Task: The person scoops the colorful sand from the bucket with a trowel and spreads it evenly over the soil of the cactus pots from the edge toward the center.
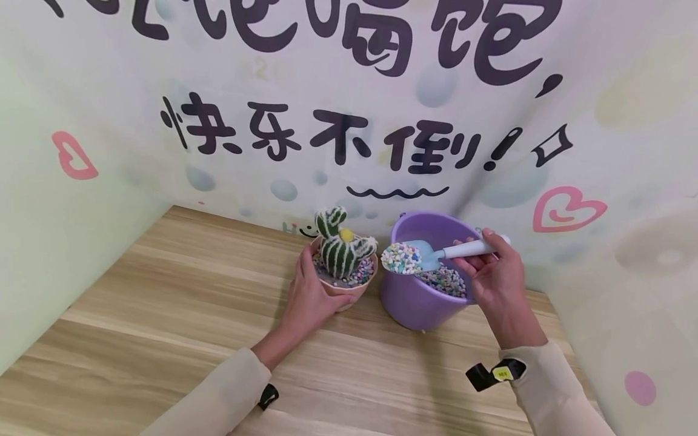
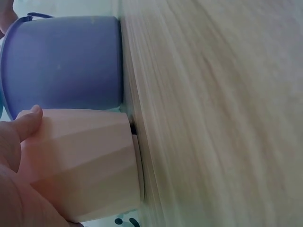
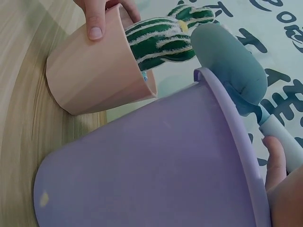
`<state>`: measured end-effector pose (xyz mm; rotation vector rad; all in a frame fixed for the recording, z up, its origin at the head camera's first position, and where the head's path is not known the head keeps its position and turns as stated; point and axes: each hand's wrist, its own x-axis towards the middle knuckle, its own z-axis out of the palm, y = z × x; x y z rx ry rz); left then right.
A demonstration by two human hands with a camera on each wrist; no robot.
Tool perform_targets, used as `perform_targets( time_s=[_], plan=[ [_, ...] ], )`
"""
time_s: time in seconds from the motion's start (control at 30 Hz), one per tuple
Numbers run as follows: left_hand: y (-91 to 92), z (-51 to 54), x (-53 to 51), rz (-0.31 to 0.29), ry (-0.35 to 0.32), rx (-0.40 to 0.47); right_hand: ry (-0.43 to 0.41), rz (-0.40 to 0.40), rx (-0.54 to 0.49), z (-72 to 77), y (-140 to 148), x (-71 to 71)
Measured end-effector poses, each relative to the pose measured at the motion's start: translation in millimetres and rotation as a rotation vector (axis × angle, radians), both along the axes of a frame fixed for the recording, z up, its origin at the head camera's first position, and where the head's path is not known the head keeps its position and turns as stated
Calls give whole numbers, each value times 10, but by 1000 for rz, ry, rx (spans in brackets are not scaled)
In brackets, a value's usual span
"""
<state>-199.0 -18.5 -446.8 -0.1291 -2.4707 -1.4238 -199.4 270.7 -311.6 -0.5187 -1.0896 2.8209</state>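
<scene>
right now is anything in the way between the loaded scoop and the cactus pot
Nothing visible blocks the gap: the scoop is over the purple bucket's rim, tip toward the pot. Inside the pot, though, the cactus's side arm juts toward the scoop and might get brushed.

Tabletop [image 1: 163, 303]: light wood-look, streaky grain running mostly lengthwise, back edge right up against the back wall [image 1: 229, 188]. Back wall is whitish, printed, with large black Chinese lettering [image 1: 342, 139] in two rows, top one cropped. Wavy line [image 1: 398, 192] underneath, sparkle outline [image 1: 552, 145] off the right end, pale blue bubbles [image 1: 436, 88] scattered. Left wall [image 1: 33, 254] pale green, pink heart [image 1: 74, 155] on it. Right side whitish: another heart outline [image 1: 569, 209], mauve dot [image 1: 640, 388] lower down. Soft light, faint tabletop shadows. Lamps or windows: out of frame.
</scene>
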Motion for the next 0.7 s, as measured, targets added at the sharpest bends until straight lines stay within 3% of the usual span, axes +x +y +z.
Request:
perform_targets(
  time_s=[0.5, 0.7],
  plan=[
    [74, -11, 21, 55, 36, -5, 35, 1, 34, 6, -85, 67],
    [32, 19, 24, 30, 2, -10, 9, -13, 51, 13, -125, 82]
  ],
)
